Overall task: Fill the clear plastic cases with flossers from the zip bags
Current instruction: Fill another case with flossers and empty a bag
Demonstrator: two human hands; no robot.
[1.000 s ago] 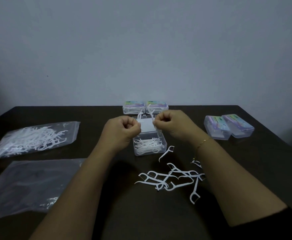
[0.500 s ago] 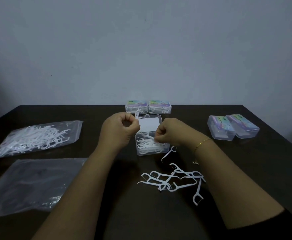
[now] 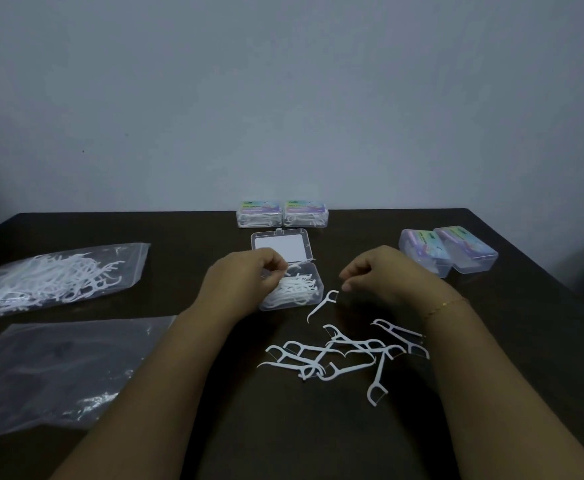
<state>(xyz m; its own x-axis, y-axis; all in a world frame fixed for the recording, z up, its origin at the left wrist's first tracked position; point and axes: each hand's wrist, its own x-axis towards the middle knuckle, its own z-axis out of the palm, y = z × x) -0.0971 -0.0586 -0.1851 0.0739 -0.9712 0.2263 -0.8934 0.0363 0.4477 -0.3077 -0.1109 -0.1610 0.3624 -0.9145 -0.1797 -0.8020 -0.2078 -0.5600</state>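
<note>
Flossers fill the open case (image 3: 292, 285) at the tabletop's (image 3: 318, 445) middle. The left hand (image 3: 249, 277) is curled at its left rim, pinching a flosser (image 3: 292, 268) over it. One stray flosser (image 3: 322, 304) lies just right of the case, slanting toward me, nearest the loosely curled, empty right hand (image 3: 377, 275). About ten loose flossers (image 3: 346, 355) lie nearer me. Four closed cases stand behind; two zip bags lie left.
</note>
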